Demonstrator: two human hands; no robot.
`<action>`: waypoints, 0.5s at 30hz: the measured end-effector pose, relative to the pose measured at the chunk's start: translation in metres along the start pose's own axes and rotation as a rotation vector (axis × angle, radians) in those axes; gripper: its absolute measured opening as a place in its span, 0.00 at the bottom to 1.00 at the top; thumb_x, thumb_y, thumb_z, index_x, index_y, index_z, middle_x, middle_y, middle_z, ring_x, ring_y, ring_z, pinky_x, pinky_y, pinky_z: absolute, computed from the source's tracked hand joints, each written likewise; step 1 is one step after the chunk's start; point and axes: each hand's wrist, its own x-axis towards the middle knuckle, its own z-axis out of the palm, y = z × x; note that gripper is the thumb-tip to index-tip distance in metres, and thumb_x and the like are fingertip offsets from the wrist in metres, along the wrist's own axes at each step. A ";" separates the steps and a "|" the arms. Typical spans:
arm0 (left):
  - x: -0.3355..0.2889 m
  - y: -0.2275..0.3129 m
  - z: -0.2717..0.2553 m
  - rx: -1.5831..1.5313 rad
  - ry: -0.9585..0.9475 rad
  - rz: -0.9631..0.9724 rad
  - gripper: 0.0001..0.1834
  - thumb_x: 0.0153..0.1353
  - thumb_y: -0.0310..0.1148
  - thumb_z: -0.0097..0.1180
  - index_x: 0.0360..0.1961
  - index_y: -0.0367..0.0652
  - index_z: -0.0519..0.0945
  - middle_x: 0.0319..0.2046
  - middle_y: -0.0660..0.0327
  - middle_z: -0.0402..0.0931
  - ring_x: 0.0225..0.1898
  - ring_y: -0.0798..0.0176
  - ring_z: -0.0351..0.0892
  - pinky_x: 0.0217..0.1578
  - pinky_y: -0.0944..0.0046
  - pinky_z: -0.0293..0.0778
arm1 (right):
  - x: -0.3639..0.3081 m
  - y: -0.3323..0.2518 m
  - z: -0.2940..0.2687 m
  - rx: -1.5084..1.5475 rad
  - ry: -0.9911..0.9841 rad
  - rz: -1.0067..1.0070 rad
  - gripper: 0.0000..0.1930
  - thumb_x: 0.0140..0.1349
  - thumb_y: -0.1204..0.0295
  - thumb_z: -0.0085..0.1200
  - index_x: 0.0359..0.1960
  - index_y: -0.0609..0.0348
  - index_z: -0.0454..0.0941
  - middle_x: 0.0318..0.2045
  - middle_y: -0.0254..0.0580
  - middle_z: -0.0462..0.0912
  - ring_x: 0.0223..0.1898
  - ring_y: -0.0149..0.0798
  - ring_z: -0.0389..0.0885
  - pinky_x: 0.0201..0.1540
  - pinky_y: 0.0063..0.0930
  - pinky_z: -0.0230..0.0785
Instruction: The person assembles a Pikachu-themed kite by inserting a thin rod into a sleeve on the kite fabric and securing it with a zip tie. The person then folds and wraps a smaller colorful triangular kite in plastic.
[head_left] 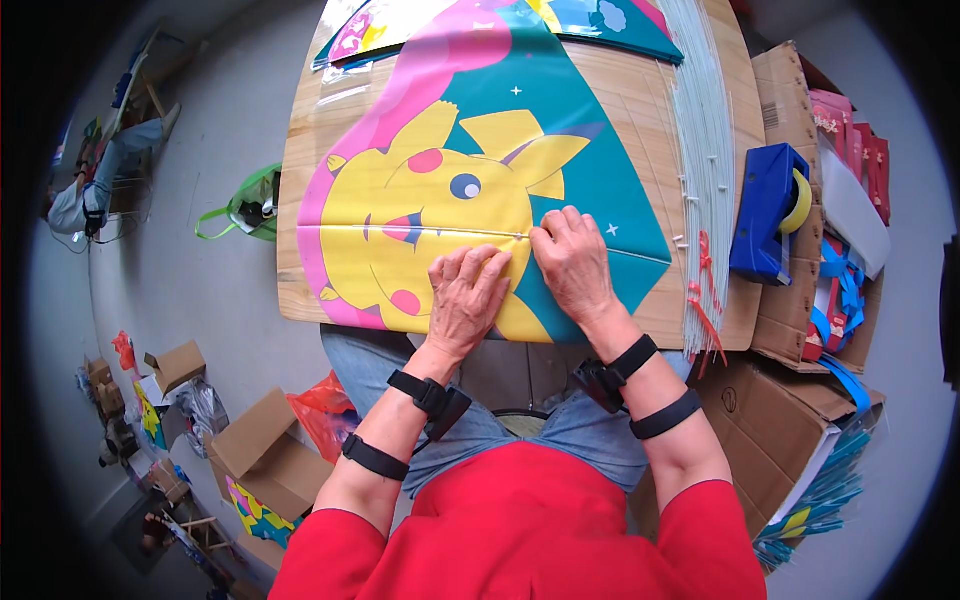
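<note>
A printed kite sheet [480, 213], with a yellow cartoon figure on teal and pink, lies across the wooden board over my lap. A thin white rod [455, 233] runs along it from side to side, with a small fitting [521, 237] near my fingertips. My right hand [575, 265] is closed, its fingertips pinched at the rod beside that fitting. Just below the rod, my left hand [467, 297] has its fingers curled and pressed on the sheet; its thumb tip is hidden. Both wrists wear black straps.
More printed sheets [620, 28] lie at the board's far edge. A bundle of thin white rods [703, 150] runs along its right side, with red ties [706, 305]. Beside it are a blue tape dispenser [768, 215] and cardboard boxes [765, 430]. A green bag [255, 203] stands left.
</note>
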 end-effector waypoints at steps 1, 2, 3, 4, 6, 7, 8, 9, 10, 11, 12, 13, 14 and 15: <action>0.000 0.000 0.000 -0.005 0.000 -0.002 0.23 0.55 0.33 0.63 0.54 0.50 0.76 0.50 0.65 0.72 0.54 0.59 0.69 0.57 0.54 0.57 | 0.000 0.000 0.001 0.007 0.000 0.005 0.03 0.51 0.74 0.53 0.24 0.57 0.74 0.30 0.42 0.72 0.39 0.42 0.73 0.42 0.35 0.66; 0.000 0.000 0.001 -0.010 -0.001 -0.004 0.23 0.55 0.33 0.63 0.54 0.50 0.76 0.50 0.64 0.72 0.54 0.59 0.69 0.57 0.54 0.56 | 0.000 0.000 0.001 0.014 -0.001 0.009 0.03 0.51 0.74 0.53 0.24 0.57 0.74 0.30 0.42 0.72 0.39 0.42 0.73 0.42 0.35 0.66; 0.001 0.000 0.000 -0.015 0.004 -0.003 0.23 0.56 0.32 0.62 0.54 0.50 0.76 0.50 0.64 0.72 0.53 0.58 0.69 0.56 0.54 0.57 | 0.000 0.000 0.002 0.021 0.000 0.013 0.03 0.51 0.74 0.53 0.24 0.58 0.74 0.29 0.42 0.72 0.39 0.42 0.73 0.42 0.35 0.66; 0.002 0.001 -0.001 -0.019 0.009 -0.002 0.22 0.56 0.32 0.62 0.53 0.50 0.76 0.49 0.64 0.72 0.53 0.57 0.69 0.56 0.54 0.58 | 0.000 0.000 0.002 0.024 0.000 0.017 0.02 0.52 0.74 0.53 0.24 0.58 0.74 0.29 0.42 0.72 0.39 0.43 0.73 0.42 0.35 0.66; 0.002 0.002 -0.002 -0.026 0.014 -0.001 0.21 0.56 0.31 0.62 0.53 0.49 0.76 0.49 0.63 0.73 0.52 0.56 0.69 0.56 0.53 0.58 | 0.001 0.000 0.002 0.028 0.000 0.025 0.02 0.52 0.74 0.53 0.24 0.58 0.74 0.29 0.42 0.73 0.39 0.43 0.73 0.42 0.35 0.66; 0.002 0.002 -0.002 -0.028 0.014 -0.001 0.21 0.56 0.31 0.62 0.53 0.49 0.76 0.49 0.63 0.73 0.52 0.56 0.69 0.56 0.53 0.58 | 0.000 0.000 0.003 0.032 -0.005 0.029 0.02 0.52 0.74 0.53 0.24 0.58 0.74 0.30 0.42 0.73 0.39 0.43 0.73 0.42 0.35 0.66; 0.002 0.002 -0.002 -0.030 0.014 -0.002 0.21 0.56 0.31 0.62 0.53 0.49 0.76 0.49 0.63 0.73 0.52 0.56 0.69 0.56 0.53 0.58 | 0.000 -0.001 0.003 0.035 -0.011 0.033 0.02 0.52 0.74 0.53 0.24 0.58 0.74 0.30 0.42 0.73 0.39 0.43 0.73 0.42 0.35 0.67; 0.002 0.002 -0.002 -0.033 0.013 -0.003 0.21 0.56 0.31 0.62 0.53 0.49 0.76 0.49 0.63 0.72 0.52 0.56 0.69 0.56 0.53 0.58 | 0.000 -0.001 0.003 0.038 -0.017 0.037 0.02 0.52 0.74 0.53 0.25 0.58 0.74 0.30 0.42 0.73 0.39 0.43 0.73 0.42 0.35 0.67; 0.002 0.001 -0.002 -0.036 0.012 -0.005 0.22 0.56 0.31 0.62 0.53 0.49 0.76 0.49 0.63 0.72 0.52 0.56 0.69 0.56 0.53 0.58 | 0.000 -0.001 0.004 0.039 -0.012 0.037 0.02 0.52 0.75 0.53 0.25 0.58 0.74 0.30 0.42 0.73 0.39 0.43 0.73 0.42 0.35 0.67; 0.002 0.001 -0.001 -0.038 0.011 -0.007 0.22 0.56 0.31 0.62 0.53 0.49 0.76 0.49 0.63 0.72 0.52 0.56 0.69 0.56 0.53 0.58 | 0.000 -0.001 0.004 0.040 -0.008 0.038 0.02 0.52 0.75 0.53 0.25 0.58 0.74 0.30 0.42 0.73 0.39 0.43 0.73 0.43 0.35 0.67; 0.002 0.001 -0.002 -0.039 0.009 -0.008 0.22 0.56 0.31 0.62 0.53 0.49 0.76 0.49 0.63 0.72 0.52 0.56 0.69 0.56 0.53 0.58 | 0.000 -0.001 0.004 0.042 -0.003 0.039 0.02 0.52 0.75 0.53 0.25 0.58 0.74 0.30 0.43 0.73 0.39 0.43 0.73 0.43 0.35 0.67; 0.003 0.001 -0.002 -0.039 0.008 -0.008 0.22 0.55 0.31 0.62 0.53 0.48 0.76 0.49 0.63 0.72 0.52 0.56 0.69 0.56 0.53 0.58 | 0.000 0.000 0.005 0.043 -0.004 0.038 0.02 0.52 0.75 0.53 0.25 0.58 0.74 0.30 0.43 0.73 0.39 0.43 0.73 0.43 0.35 0.67; 0.003 0.002 -0.002 -0.039 0.007 -0.009 0.22 0.55 0.31 0.62 0.53 0.48 0.76 0.49 0.63 0.72 0.52 0.55 0.69 0.56 0.53 0.59 | 0.000 0.000 0.005 0.043 -0.006 0.037 0.02 0.52 0.75 0.53 0.25 0.58 0.74 0.30 0.43 0.73 0.39 0.43 0.73 0.43 0.35 0.67; 0.002 0.001 -0.001 -0.035 0.007 -0.010 0.23 0.55 0.31 0.62 0.53 0.48 0.76 0.49 0.63 0.72 0.52 0.55 0.69 0.56 0.53 0.59 | 0.000 0.000 0.006 0.045 -0.006 0.037 0.02 0.52 0.75 0.53 0.25 0.58 0.74 0.30 0.43 0.73 0.39 0.43 0.73 0.43 0.35 0.67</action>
